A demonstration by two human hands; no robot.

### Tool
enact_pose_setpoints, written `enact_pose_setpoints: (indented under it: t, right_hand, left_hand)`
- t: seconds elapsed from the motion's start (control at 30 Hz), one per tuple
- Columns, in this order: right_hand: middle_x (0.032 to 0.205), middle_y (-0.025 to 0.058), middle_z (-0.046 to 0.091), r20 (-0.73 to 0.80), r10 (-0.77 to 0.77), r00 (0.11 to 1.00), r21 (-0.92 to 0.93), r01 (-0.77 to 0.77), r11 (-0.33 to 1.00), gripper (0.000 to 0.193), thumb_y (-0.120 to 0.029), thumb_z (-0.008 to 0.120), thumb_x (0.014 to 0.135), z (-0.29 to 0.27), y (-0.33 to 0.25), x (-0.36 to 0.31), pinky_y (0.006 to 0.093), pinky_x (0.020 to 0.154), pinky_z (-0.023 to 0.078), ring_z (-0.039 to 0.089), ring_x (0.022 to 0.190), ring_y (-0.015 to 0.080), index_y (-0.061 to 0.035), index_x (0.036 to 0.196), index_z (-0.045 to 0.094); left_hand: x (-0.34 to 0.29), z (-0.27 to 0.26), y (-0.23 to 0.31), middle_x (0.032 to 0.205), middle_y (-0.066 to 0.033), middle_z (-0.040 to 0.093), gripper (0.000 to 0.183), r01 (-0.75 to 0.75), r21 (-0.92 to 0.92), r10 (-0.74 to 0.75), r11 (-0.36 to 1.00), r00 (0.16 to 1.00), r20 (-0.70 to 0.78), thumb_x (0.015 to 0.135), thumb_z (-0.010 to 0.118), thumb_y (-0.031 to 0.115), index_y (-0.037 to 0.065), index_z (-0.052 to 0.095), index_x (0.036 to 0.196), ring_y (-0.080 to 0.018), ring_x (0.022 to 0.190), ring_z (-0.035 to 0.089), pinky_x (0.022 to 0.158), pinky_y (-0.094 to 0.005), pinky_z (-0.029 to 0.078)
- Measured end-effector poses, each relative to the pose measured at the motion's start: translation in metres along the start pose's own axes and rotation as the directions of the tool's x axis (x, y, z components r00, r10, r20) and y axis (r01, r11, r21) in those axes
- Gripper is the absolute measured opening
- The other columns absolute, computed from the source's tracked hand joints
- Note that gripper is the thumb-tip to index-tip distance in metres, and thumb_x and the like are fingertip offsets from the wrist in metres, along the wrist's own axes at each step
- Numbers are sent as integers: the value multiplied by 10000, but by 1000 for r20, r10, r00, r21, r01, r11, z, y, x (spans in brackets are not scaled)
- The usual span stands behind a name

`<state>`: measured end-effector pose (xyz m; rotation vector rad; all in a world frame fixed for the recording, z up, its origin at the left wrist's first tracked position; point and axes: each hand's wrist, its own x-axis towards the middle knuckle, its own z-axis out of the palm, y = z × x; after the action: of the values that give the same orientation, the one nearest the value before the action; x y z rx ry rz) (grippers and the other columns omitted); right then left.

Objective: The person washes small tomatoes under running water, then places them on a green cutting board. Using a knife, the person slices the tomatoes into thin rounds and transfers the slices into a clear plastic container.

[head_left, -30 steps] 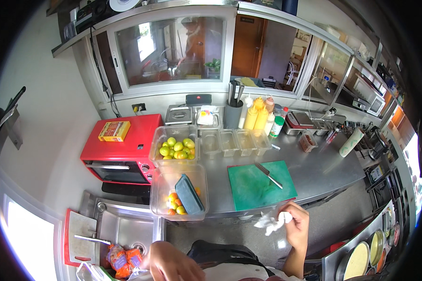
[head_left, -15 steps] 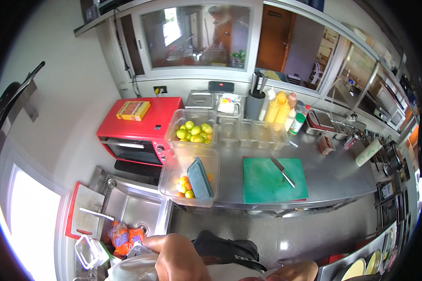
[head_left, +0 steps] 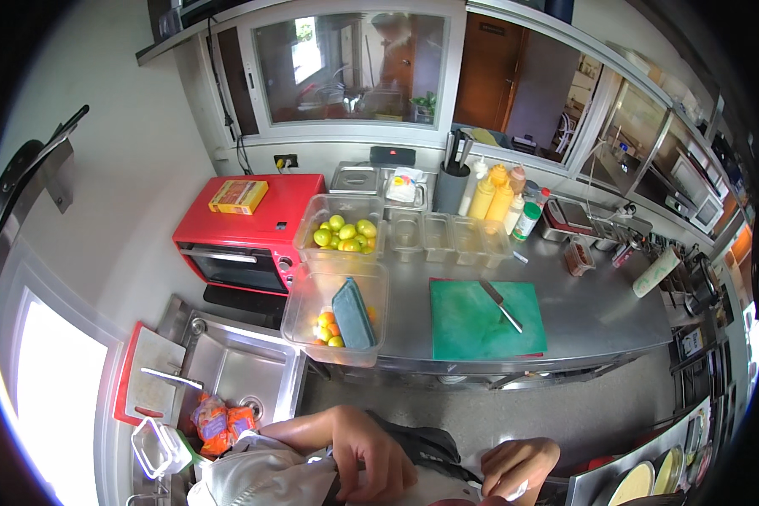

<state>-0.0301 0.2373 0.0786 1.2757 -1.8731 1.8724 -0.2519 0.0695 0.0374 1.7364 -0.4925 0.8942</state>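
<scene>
At the lower edge, in front of my body, both hands are raised close to my clothing. My left hand (head_left: 369,455) has its fingers curled down against a white garment (head_left: 270,476), beside a dark strap; what its fingertips hold, if anything, is hidden. To the right, my right hand (head_left: 521,465) is closed, with a bit of white material at its fingers that I cannot make out. Between the hands shows a black cloth (head_left: 426,445). Beyond them, a knife (head_left: 502,306) lies on a green cutting board (head_left: 472,333) on the steel counter (head_left: 599,312).
Left of the board stand clear bins, one with green tomatoes (head_left: 346,234), the nearer with tomatoes and a blue-grey tray (head_left: 352,314). A red oven (head_left: 261,207) and a sink (head_left: 236,363) holding orange bags (head_left: 219,422) lie leftward. Squeeze bottles (head_left: 493,198) line the back.
My right hand has risen into fuller view at the lower edge. My left hand has shifted right and up, its fingers now showing. The counter things have kept their places.
</scene>
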Motion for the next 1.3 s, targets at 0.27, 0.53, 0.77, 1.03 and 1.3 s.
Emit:
enact_pose_setpoints:
  t: [0.27,0.53,0.77,1.03,1.3]
  right_hand:
    - [801,36,681,-984,170,-52,157,-706,690,153,-88,724,997,27,4,-104,310,614,471,567,696,93,6,879,694]
    - [829,183,652,-949,209,-234,294,-896,333,312,-292,587,1039,95,-41,-235,429,763,504,662,799,353,4,959,644]
    - [1338,231,718,-414,257,-873,686,-485,-543,528,-122,697,875,298,-43,-439,521,1023,568,713,1225,391,-92,1392,597]
    - [1719,271,319,-185,218,-958,725,-283,-628,1172,-643,827,826,379,-55,-562,632,1265,290,364,1564,472,-153,1715,242]
    - [1300,320,665,-804,543,-243,59,-940,-335,563,-281,739,941,107,-20,-530,568,1005,529,640,1230,495,-10,1408,578]
  left_hand:
    - [-37,-25,-57,1028,-57,679,353,561,-261,-618,785,692,-372,974,833,359,43,717,1081,-210,946,648,873,-364,493]
    - [-25,-38,-194,1064,-39,704,224,650,-534,-826,540,290,-483,995,774,168,38,704,1163,-124,1001,663,919,-291,522]
    - [7,-58,-301,1021,-23,731,220,817,-385,-855,429,229,-466,1026,760,231,45,715,1134,-107,967,679,891,-291,546]
    - [41,-60,-404,979,-65,731,203,892,-142,-769,429,278,-576,1001,748,219,42,698,1086,-182,914,693,847,-355,547]
    - [71,-89,-399,1090,-123,701,207,900,249,-640,359,431,-636,998,691,211,40,670,1114,-325,1084,668,929,-462,536]
